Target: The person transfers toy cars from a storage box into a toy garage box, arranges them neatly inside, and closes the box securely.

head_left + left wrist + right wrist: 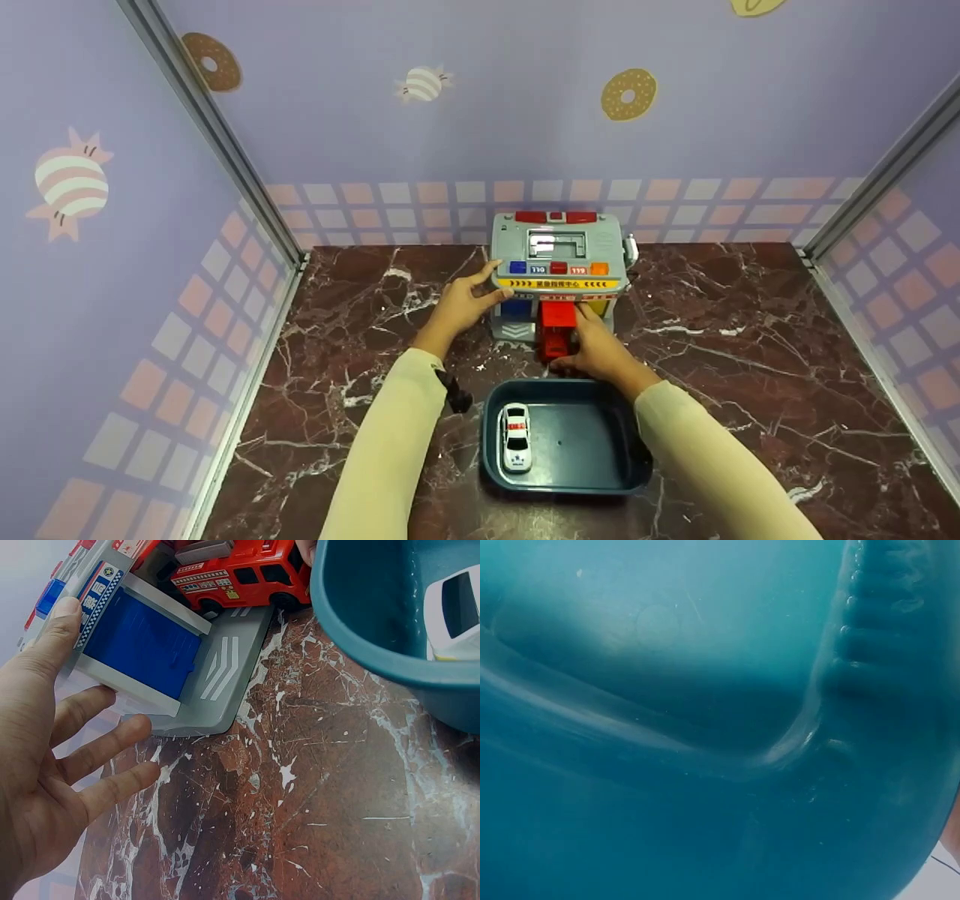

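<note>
A grey toy rescue station [517, 244] with a carrying handle stands near the back wall. My right hand [600, 349] holds a red toy fire truck [556, 319] by its side and near end, the truck partly in the station's middle doorway. In the left wrist view the fire truck [247, 574] shows its side, wheels by the grey ramp [225, 664]. My left hand [37, 787] has its fingers extended at the station's left front corner, thumb against the edge above the blue door [139, 641]. The right wrist view is filled by the basin's wall, hiding the right fingers.
A dark teal basin [562, 491] sits in front of the station, under my right forearm. Inside it lies a white toy police car [516, 450]. The marbled tabletop [720, 390] is bounded by purple patterned walls [510, 142] at the back and sides.
</note>
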### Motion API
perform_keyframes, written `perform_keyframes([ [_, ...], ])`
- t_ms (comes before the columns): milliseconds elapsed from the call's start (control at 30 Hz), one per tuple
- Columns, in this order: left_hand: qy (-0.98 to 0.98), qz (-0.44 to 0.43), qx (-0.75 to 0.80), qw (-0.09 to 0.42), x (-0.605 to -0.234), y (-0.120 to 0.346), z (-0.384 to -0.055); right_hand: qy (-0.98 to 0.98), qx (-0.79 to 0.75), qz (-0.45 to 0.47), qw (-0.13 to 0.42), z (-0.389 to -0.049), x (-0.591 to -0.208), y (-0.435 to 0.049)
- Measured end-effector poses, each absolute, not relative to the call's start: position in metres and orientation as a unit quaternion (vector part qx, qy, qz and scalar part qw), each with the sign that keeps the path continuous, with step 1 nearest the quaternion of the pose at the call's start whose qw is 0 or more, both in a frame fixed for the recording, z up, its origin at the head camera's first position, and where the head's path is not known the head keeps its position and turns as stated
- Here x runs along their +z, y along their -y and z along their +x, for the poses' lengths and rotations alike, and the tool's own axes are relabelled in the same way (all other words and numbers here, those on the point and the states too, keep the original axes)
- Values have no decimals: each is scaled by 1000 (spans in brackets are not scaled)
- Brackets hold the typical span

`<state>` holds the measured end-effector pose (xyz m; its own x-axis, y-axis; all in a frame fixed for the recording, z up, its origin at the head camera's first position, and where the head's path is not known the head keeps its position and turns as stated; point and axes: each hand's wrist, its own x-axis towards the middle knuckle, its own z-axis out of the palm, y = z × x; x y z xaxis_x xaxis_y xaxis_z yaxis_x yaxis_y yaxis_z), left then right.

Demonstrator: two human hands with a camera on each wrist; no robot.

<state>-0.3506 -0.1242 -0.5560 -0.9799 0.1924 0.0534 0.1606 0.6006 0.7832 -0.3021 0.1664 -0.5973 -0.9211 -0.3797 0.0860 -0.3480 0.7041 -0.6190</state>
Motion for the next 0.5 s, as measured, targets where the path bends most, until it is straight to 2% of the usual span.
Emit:
perform_keyframes([
  [500, -892, 101, 441, 14, -558, 124, -352, -932, -303, -199, -13, -299, -599, -168],
])
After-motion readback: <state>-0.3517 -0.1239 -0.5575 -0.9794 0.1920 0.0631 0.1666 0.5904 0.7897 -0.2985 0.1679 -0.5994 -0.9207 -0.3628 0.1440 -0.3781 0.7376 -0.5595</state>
